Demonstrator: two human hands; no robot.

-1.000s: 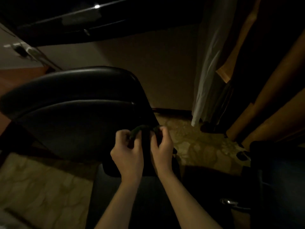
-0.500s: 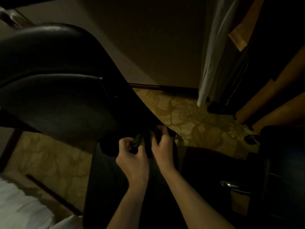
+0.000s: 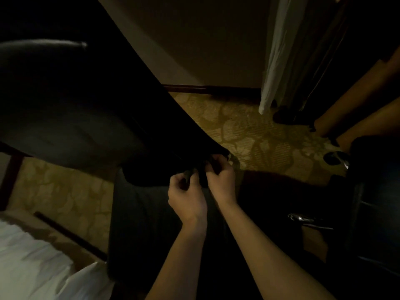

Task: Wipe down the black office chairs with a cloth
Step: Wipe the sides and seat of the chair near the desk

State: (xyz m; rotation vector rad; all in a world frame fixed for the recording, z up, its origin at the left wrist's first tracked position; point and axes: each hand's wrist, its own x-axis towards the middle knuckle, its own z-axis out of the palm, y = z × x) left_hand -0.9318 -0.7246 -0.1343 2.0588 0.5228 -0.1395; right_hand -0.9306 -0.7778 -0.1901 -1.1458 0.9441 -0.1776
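Observation:
A black office chair (image 3: 71, 118) fills the left half of the dim view, its backrest leaning over the seat (image 3: 138, 215) below. At the backrest's lower right corner my left hand (image 3: 186, 195) and my right hand (image 3: 220, 178) sit close together. Both pinch a dark cloth (image 3: 192, 171) bunched between their fingertips. The cloth is nearly lost against the black chair, so its full shape is hidden.
A patterned carpet (image 3: 259, 135) lies beyond the chair. A white curtain (image 3: 275, 61) hangs at the back right beside wooden panels (image 3: 368, 100). Another dark chair with a chrome lever (image 3: 303, 218) stands at the right. White bedding (image 3: 28, 263) is at the lower left.
The view has tilted down and closer to the chair, so the backrest now looms larger. Both hands have kept their pinch on the cloth and stayed at the backrest's lower corner.

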